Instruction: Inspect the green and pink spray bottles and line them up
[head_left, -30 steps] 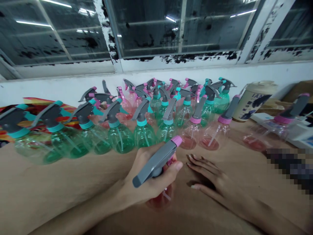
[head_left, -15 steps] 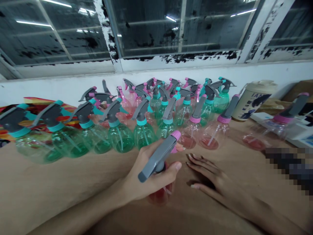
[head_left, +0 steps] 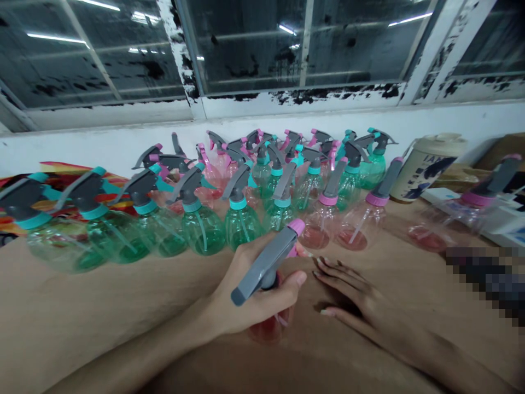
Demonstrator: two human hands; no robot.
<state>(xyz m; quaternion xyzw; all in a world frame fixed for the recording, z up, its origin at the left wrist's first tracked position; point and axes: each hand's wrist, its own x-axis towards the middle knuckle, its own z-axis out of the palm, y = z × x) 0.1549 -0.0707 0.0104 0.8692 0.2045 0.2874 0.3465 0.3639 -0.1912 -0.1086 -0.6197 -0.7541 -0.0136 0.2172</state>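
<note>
My left hand (head_left: 250, 295) is wrapped round the neck of a pink spray bottle (head_left: 268, 328), which stands on the wooden table near its front. Its grey and pink spray head (head_left: 266, 268) rises above my fist, while my fingers and palm hide the collar and part of the trigger. Flat on the tabletop to the right rests my right hand (head_left: 353, 290), fingers stretched out and holding nothing. Just beyond both hands runs a row of spray bottles, among them a green one (head_left: 203, 232) and a pink one (head_left: 363, 224).
Several more green and pink spray bottles crowd behind, against the white wall. A cream tumbler (head_left: 426, 167) stands at the back right, near a white box (head_left: 502, 224). A bright patterned cloth or bag (head_left: 82, 172) lies at the back left. One pink bottle (head_left: 447, 221) stands far right.
Almost nothing differs. My left hand keeps its hold on the pink spray bottle with only a slight shift of the fingers, and my right hand stays flat on the table.
</note>
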